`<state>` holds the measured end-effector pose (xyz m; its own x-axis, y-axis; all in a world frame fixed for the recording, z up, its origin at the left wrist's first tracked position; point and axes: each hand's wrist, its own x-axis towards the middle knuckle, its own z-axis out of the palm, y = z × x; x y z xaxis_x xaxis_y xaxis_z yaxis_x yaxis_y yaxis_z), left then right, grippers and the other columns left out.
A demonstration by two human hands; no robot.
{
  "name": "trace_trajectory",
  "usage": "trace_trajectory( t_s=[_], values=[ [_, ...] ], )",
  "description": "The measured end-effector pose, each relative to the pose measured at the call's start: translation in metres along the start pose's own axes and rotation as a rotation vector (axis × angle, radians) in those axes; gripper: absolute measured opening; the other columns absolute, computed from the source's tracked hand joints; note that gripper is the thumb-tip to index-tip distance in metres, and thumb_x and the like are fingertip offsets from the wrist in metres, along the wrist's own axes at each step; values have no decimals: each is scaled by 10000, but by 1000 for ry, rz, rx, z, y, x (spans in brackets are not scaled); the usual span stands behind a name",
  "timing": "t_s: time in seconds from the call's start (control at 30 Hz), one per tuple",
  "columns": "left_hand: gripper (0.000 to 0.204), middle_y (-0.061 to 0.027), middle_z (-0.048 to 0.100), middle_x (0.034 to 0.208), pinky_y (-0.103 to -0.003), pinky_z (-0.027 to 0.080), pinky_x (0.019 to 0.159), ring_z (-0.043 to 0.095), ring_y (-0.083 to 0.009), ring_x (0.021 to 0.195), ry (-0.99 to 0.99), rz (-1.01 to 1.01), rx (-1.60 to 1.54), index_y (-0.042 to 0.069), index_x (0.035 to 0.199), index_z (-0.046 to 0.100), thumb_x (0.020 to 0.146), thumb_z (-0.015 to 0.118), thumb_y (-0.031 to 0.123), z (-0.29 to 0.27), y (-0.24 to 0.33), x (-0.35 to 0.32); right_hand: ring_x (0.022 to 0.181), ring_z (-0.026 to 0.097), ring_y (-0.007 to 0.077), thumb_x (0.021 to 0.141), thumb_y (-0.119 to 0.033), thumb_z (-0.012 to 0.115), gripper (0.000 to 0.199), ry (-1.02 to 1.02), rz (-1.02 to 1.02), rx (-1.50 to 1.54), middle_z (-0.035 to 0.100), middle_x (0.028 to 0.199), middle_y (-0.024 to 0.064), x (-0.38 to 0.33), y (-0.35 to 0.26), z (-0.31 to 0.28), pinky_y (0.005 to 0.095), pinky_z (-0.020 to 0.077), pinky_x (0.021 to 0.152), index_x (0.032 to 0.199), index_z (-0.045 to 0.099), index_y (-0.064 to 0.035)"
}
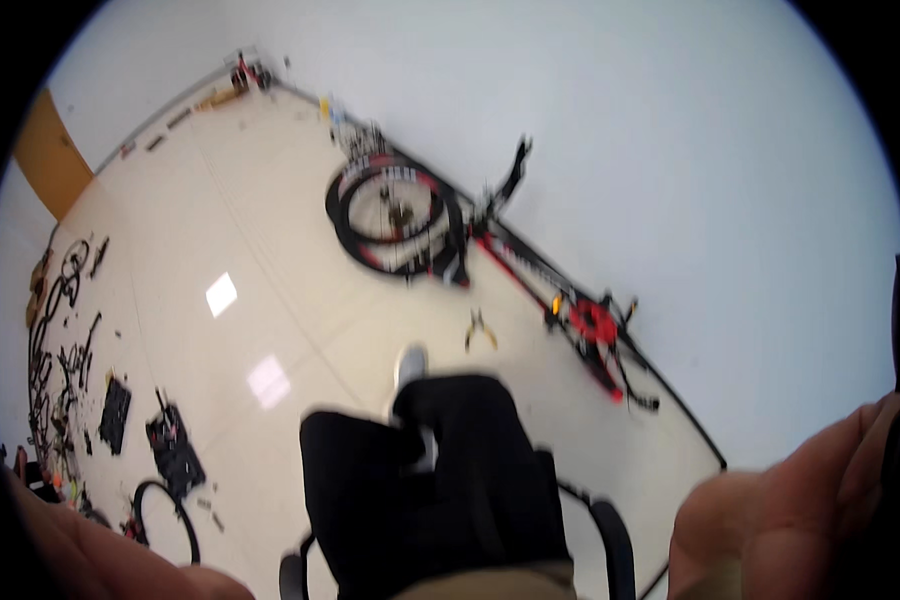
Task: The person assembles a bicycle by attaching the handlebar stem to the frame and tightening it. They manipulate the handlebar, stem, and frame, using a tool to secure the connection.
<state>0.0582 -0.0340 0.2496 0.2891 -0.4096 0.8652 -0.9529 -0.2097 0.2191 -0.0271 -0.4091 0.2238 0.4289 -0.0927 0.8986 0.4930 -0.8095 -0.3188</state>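
Close to the camera at the lower right is my right hand (780, 520), blurred and cut off by the dark rim of the picture. Its fingers do not show clearly. At the lower left, part of my left hand (120, 565) comes in at the edge, fingers hidden. I cannot see anything held in either one. Ahead of my knees, pliers with yellow handles (480, 332) lie on the floor near my shoe (410, 365). Beyond them is a red and black bicycle frame (530, 280) against the wall, beside bicycle wheels (345, 225) lying flat.
I am seated on a chair with black armrests (610, 540). Black tool cases (175, 445) lie on the floor to the left, along with a loose tire (185, 525). Many bicycle parts (55, 320) line the far left. A brown door (55, 160) stands at the back left.
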Motion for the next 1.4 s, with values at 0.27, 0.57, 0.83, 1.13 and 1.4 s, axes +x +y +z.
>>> trace_trajectory(
  t_s=[0.27, 0.57, 0.83, 1.13, 1.4],
  values=[
    [88, 41, 383, 700, -324, 352, 674, 356, -98, 605, 88, -76, -1, 158, 986, 468, 1047, 496, 215, -9, -27, 35, 678, 466, 168, 873, -71, 589, 284, -51, 77, -72, 508, 841, 32, 25, -2, 2, 327, 379, 579, 1154, 551, -57],
    [112, 42, 388, 698, -327, 354, 656, 354, -100, 600, 118, 51, 31, 154, 941, 466, 1040, 509, 186, -1, -23, 26, 674, 470, 174, 854, -46, 574, 278, -25, 12, -82, 516, 852, 42, 0, 2, 17, 330, 382, 572, 1131, 555, -50],
    [143, 43, 393, 696, -330, 355, 640, 352, -102, 596, 113, 126, -10, 150, 901, 465, 1033, 520, 159, 6, -21, 27, 671, 475, 179, 838, -23, 561, 274, -52, 18, -94, 524, 861, 50, -10, -3, 17, 332, 385, 566, 1112, 558, -43],
    [184, 44, 398, 694, -333, 357, 621, 350, -104, 590, 121, 144, -54, 146, 857, 463, 1027, 532, 130, 1, -17, 21, 668, 480, 184, 820, 2, 546, 273, -62, -40, -53, 532, 872, 59, -4, -17, 16, 334, 388, 559, 1089, 562, -36],
    [223, 45, 402, 692, -335, 358, 605, 348, -106, 586, 170, 153, -125, 142, 817, 462, 1020, 543, 103, 3, -16, 18, 665, 484, 189, 804, 24, 533, 273, -84, -86, -50, 539, 881, 67, 1, -26, 11, 336, 391, 553, 1070, 566, -30]
  ],
)
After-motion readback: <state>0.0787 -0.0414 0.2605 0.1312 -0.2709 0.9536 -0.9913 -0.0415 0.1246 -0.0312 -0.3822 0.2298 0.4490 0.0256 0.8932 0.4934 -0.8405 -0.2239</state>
